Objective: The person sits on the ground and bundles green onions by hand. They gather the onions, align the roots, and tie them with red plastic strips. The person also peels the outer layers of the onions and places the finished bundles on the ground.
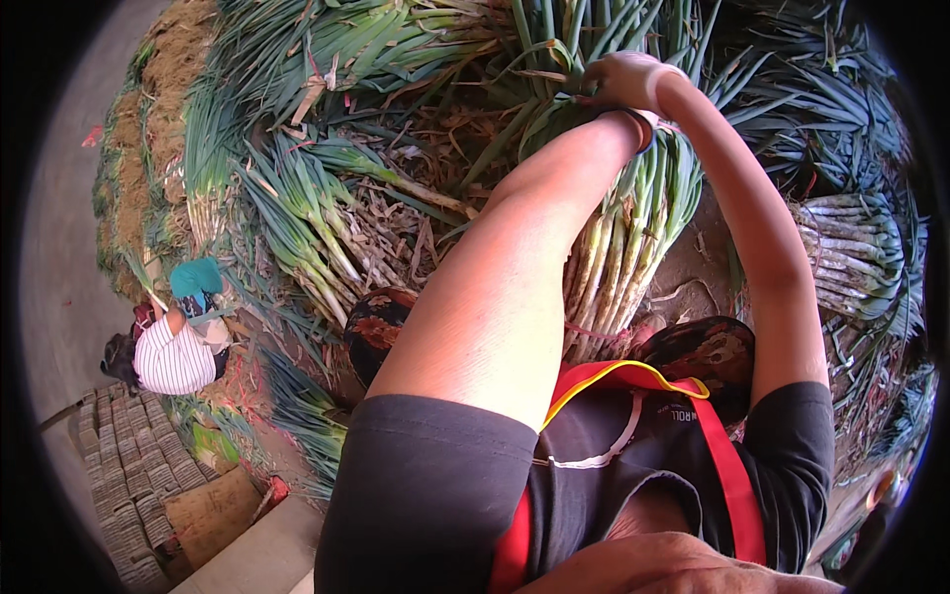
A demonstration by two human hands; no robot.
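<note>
My right hand (635, 81), pale-looking, reaches across to the green tops of a tall bundle of long onions (618, 247), its fingers curled in among the leaves. My left hand (616, 111) is mostly hidden at those tops, behind my banded wrist and beside the right hand; its fingers are unclear. The bundle's white stalks stand between my patterned knees (698, 356), with pink twine (594, 332) low around them. A looser bundle (307, 228) lies to the left on dry husks, and leafy tops (366, 59) pile up beyond my hands.
Tied white-stalked bundles (851, 252) lie at the right. At the left, a co-worker (176, 351) in a striped shirt bends beside a teal cloth (193, 277), near stacked grey blocks (129, 465), a brown board (213, 505) and long rows of onions along concrete flooring (64, 228).
</note>
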